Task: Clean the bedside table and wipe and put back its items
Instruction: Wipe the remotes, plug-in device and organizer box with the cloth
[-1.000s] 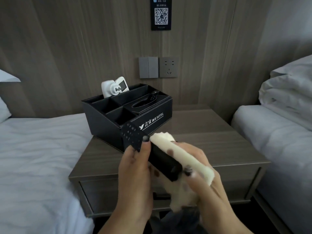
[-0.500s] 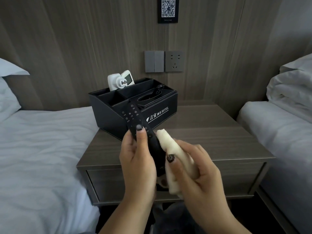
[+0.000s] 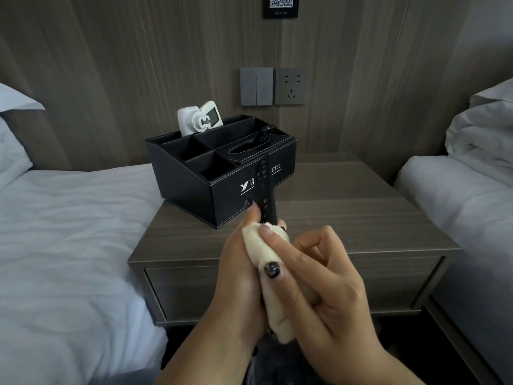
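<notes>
Black plastic, the remote [image 3: 265,190] stands nearly upright in front of the person, its lower end buried in a cream cloth [image 3: 270,276]. The left hand [image 3: 238,276] has its grip curled round the remote's lower part, thumb up along the left edge. The right hand [image 3: 319,279] pinches the cloth against the remote, thumb on top with a dark painted nail, fingers bent behind. Both hands hover above the front edge of the counter [image 3: 347,218], a dark wood bedside unit with a drawer front below.

Behind the remote, on the counter's left rear part, sits a black organizer box [image 3: 194,184] with white lettering, several open compartments and a tissue slot. A white plug adapter [image 3: 200,119] sticks up from its back left compartment, and a second dark remote [image 3: 265,134] lies across its top right. On the wood-panelled wall are a grey switch [image 3: 256,86] and a socket [image 3: 290,86] side by side. White beds flank the counter, left bed [image 3: 69,232] and right bed [image 3: 458,195].
</notes>
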Demonstrator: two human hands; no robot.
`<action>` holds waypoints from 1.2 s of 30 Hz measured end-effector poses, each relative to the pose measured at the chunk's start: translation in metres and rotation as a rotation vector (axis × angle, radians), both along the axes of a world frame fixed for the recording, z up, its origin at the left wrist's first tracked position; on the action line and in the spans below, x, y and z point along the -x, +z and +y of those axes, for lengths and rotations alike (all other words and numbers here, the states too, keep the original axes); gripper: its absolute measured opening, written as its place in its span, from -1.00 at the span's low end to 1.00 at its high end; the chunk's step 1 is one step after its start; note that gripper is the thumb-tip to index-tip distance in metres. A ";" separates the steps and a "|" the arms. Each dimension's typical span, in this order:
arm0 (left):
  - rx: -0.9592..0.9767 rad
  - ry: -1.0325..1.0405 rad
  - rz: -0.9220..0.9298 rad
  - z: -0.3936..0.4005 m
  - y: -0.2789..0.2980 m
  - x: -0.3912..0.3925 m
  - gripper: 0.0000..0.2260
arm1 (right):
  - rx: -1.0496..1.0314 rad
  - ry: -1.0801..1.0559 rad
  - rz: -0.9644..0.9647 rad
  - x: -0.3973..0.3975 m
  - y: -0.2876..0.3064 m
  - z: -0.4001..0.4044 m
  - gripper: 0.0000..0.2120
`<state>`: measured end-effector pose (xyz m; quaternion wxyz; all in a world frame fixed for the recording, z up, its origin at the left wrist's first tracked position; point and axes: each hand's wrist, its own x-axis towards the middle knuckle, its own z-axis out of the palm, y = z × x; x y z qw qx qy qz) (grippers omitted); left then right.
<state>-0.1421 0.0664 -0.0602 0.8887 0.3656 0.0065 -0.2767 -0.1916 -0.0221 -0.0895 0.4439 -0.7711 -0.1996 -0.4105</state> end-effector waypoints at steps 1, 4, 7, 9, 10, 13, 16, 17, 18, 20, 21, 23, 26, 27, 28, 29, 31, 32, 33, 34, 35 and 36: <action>-0.016 -0.020 -0.027 0.000 0.000 0.001 -0.46 | -0.003 0.008 -0.002 -0.001 0.002 -0.002 -0.66; -0.121 -0.005 -0.105 0.000 -0.001 0.000 -0.53 | 0.004 0.009 -0.017 -0.003 0.007 -0.008 -0.67; -0.245 0.082 -0.255 -0.002 -0.002 -0.002 -0.63 | 0.043 -0.041 -0.023 -0.003 0.010 -0.012 -0.68; -0.296 0.111 -0.306 -0.004 -0.001 -0.002 -0.63 | 0.050 -0.080 -0.035 -0.005 0.012 -0.015 -0.69; -0.319 0.122 -0.330 -0.005 -0.001 0.000 -0.65 | 0.032 -0.098 -0.036 -0.007 0.014 -0.018 -0.69; -0.361 0.113 -0.372 -0.008 0.002 0.005 -0.68 | -0.049 -0.141 -0.037 -0.011 0.015 -0.022 -0.70; -0.311 0.077 -0.227 -0.003 0.003 0.003 -0.68 | -0.076 -0.074 -0.011 -0.006 0.005 -0.009 -0.69; -0.274 0.079 -0.185 0.000 0.004 0.001 -0.73 | -0.072 -0.038 0.001 -0.004 0.001 -0.003 -0.68; -0.259 0.088 -0.174 0.002 0.004 -0.001 -0.78 | -0.062 -0.011 0.006 -0.003 -0.002 0.001 -0.68; -0.282 0.070 -0.238 0.005 0.003 -0.003 -0.79 | -0.036 -0.005 -0.004 -0.006 -0.002 0.001 -0.69; -0.320 0.054 -0.293 0.004 0.002 -0.002 -0.79 | -0.027 -0.027 -0.016 -0.008 0.001 -0.002 -0.70; -0.382 0.017 -0.384 -0.001 -0.002 -0.001 -0.75 | -0.031 -0.100 -0.042 -0.012 0.008 -0.012 -0.72; -0.383 0.024 -0.451 -0.010 -0.004 0.005 -0.65 | -0.059 -0.239 -0.046 -0.018 0.017 -0.030 -0.73; -0.389 0.025 -0.489 -0.012 -0.005 0.008 -0.64 | -0.076 -0.290 -0.037 -0.020 0.019 -0.035 -0.74; -0.404 0.027 -0.527 -0.014 -0.005 0.010 -0.64 | -0.096 -0.336 -0.029 -0.022 0.020 -0.041 -0.75; -0.416 0.034 -0.546 -0.015 -0.005 0.013 -0.62 | -0.118 -0.376 -0.023 -0.024 0.021 -0.045 -0.76; -0.435 0.016 -0.525 -0.017 -0.005 0.016 -0.57 | -0.164 -0.429 -0.008 -0.028 0.022 -0.051 -0.75; -0.439 0.009 -0.511 -0.018 -0.005 0.017 -0.56 | -0.178 -0.436 0.002 -0.028 0.021 -0.050 -0.75; -0.436 0.017 -0.489 -0.018 -0.005 0.016 -0.59 | -0.178 -0.426 0.011 -0.027 0.018 -0.047 -0.75; -0.423 0.033 -0.457 -0.017 -0.005 0.015 -0.64 | -0.160 -0.397 0.018 -0.025 0.014 -0.042 -0.74; -0.415 0.045 -0.421 -0.015 -0.007 0.010 -0.67 | -0.136 -0.350 0.023 -0.022 0.009 -0.034 -0.73; -0.413 0.043 -0.396 -0.012 -0.008 0.007 -0.68 | -0.116 -0.295 0.024 -0.018 0.003 -0.027 -0.72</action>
